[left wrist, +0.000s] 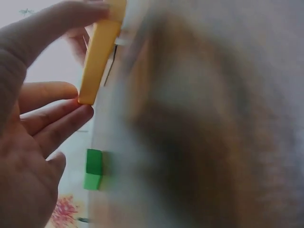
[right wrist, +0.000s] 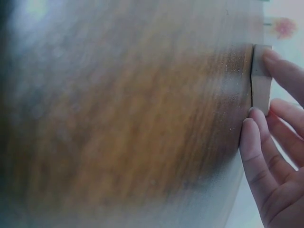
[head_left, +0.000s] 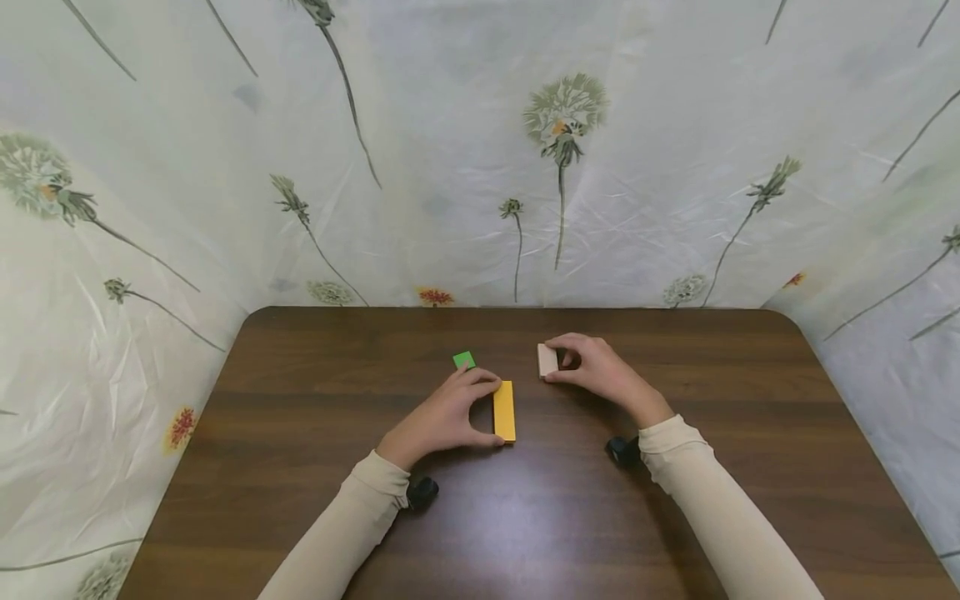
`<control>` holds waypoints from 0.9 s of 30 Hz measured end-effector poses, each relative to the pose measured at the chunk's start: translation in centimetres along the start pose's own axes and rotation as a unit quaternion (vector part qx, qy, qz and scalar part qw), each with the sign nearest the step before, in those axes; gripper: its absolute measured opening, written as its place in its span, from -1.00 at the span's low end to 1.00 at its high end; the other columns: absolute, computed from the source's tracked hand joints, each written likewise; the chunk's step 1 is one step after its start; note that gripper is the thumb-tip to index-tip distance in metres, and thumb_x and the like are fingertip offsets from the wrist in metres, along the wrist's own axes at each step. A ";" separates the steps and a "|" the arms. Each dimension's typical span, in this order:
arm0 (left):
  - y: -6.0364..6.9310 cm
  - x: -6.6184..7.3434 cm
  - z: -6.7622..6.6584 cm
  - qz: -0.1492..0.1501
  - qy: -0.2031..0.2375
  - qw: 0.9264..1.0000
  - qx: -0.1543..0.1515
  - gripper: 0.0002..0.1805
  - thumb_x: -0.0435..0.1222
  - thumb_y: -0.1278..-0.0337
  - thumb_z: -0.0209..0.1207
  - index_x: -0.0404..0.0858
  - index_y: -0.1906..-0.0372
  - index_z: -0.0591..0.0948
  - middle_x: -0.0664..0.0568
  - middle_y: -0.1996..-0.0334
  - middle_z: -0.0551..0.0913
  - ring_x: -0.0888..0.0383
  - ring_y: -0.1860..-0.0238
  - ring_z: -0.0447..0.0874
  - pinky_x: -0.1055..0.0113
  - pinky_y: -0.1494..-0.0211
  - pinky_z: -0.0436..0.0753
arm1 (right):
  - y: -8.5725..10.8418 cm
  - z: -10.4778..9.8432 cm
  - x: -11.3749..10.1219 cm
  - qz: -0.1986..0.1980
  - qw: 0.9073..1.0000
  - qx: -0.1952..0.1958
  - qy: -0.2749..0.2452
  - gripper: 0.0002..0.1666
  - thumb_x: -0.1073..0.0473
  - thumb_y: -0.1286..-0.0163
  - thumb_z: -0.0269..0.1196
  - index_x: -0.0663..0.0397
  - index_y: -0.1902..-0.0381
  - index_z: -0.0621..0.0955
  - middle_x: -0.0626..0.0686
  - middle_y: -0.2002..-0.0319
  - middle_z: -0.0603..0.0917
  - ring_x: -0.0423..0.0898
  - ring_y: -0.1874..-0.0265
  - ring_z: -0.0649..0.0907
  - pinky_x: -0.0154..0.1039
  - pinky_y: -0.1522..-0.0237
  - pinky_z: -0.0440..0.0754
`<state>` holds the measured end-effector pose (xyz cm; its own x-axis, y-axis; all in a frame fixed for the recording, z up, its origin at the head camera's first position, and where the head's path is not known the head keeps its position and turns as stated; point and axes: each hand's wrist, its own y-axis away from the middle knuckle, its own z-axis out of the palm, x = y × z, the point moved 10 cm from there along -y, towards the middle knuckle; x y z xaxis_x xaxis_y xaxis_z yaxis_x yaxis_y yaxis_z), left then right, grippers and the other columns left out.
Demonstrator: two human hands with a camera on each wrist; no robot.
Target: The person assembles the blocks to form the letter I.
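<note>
A long yellow block (head_left: 505,412) is pinched end to end by my left hand (head_left: 448,414), thumb at its near end and fingers at its far end. In the left wrist view the same yellow block (left wrist: 99,61) spans from thumb to fingertips. My right hand (head_left: 597,372) holds a short pale wooden block (head_left: 547,361) at its two ends. The right wrist view shows this pale block (right wrist: 261,80) at the tabletop between thumb and fingertips. Just beyond the left fingers sits a green block (head_left: 464,360), partly covered by them in the head view.
The dark brown wooden table (head_left: 337,358) has rounded far corners. Behind it and at both sides hangs a pale curtain (head_left: 435,167) printed with dandelions. A black wrist device (head_left: 422,493) shows at the left cuff, another (head_left: 622,452) at the right.
</note>
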<state>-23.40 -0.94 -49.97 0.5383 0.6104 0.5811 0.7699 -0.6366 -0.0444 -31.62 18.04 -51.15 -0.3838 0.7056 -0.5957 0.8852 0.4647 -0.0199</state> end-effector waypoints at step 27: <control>1.0 -2.4 1.9 -0.028 0.152 0.988 0.014 -0.03 -0.08 0.22 0.67 -0.09 -0.43 0.50 0.10 -0.37 0.47 0.08 -0.42 0.44 -0.02 -0.49 0.43 | 0.0 0.2 -0.1 0.006 1.000 -0.005 -0.005 -0.29 0.07 -0.21 0.56 0.11 -0.30 0.62 0.10 -0.03 0.73 -0.11 0.25 0.66 -0.19 0.13 0.60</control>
<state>-23.23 -2.14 -52.94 0.3692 0.4721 0.8005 0.8071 -0.5899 -0.0243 -31.50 17.93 -51.22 -0.3694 0.7059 -0.6044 0.8874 0.4610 -0.0040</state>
